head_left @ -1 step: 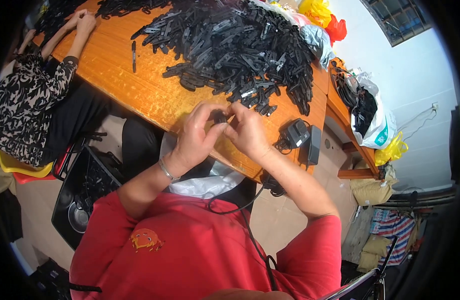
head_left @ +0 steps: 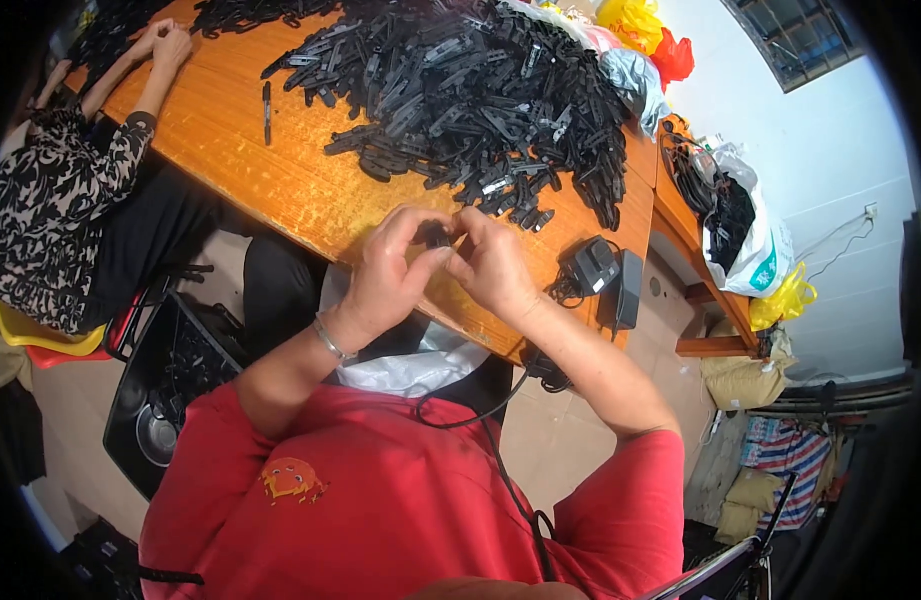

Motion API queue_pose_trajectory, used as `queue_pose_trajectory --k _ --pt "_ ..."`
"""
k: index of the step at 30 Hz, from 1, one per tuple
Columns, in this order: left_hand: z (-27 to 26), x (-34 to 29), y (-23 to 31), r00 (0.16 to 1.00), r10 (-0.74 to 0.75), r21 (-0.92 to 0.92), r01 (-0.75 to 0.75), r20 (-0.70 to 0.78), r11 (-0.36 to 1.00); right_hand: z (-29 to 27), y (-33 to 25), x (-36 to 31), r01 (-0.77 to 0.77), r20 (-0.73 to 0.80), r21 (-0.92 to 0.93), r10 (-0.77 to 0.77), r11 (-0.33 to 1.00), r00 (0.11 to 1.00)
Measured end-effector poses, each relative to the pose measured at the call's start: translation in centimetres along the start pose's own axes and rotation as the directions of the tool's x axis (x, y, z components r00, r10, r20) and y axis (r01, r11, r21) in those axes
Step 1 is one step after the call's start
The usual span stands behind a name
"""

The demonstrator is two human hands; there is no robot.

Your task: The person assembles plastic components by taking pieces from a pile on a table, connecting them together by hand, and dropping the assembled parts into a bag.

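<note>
My left hand and my right hand meet above the near edge of the wooden table. Between their fingertips is a small black part, mostly covered by the fingers. The left fingers curl round it, with a bracelet at that wrist. My right thumb and fingers pinch together against its other side. Just beyond both hands spreads a large heap of slim black plastic pieces. One black piece lies apart from the heap, to the left.
Black power adapters with cables sit at the table's right edge. A black bin stands on the floor at left. Another person sits at the left, hands over the table. A white bag of black parts is at right.
</note>
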State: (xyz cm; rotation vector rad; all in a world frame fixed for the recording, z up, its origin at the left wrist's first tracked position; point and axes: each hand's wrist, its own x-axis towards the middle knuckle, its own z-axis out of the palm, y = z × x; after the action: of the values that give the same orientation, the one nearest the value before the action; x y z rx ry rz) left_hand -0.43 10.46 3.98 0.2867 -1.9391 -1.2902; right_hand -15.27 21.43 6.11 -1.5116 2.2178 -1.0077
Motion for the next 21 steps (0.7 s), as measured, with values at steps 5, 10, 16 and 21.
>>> queue_pose_trajectory --k 5,10,16,21 --pt "-2.4 -2.5 -1.8 0.944 -0.26 -0.221 0.303 0.204 0.927 -0.3 -1.2 -1.4 0.019 0.32 -0.055 0.0 0.998 0.948" --pt "-4.7 -4.6 -0.6 0.882 -0.033 0.15 -0.043 0.47 0.988 -1.7 1.4 -1.2 -0.01 0.332 -0.075 0.034 0.997 0.942" --pt "-6.1 -2.5 -2.6 0.955 -0.043 0.273 -0.04 0.292 0.961 -0.9 4.5 1.0 0.123 0.024 -0.45 -0.125 0.885 0.992" --pt "-6.8 3.4 -7.6 0.973 0.165 0.597 -0.231 0.164 0.769 0.6 5.8 2.7 0.174 0.149 -0.591 -0.105 0.787 0.983"
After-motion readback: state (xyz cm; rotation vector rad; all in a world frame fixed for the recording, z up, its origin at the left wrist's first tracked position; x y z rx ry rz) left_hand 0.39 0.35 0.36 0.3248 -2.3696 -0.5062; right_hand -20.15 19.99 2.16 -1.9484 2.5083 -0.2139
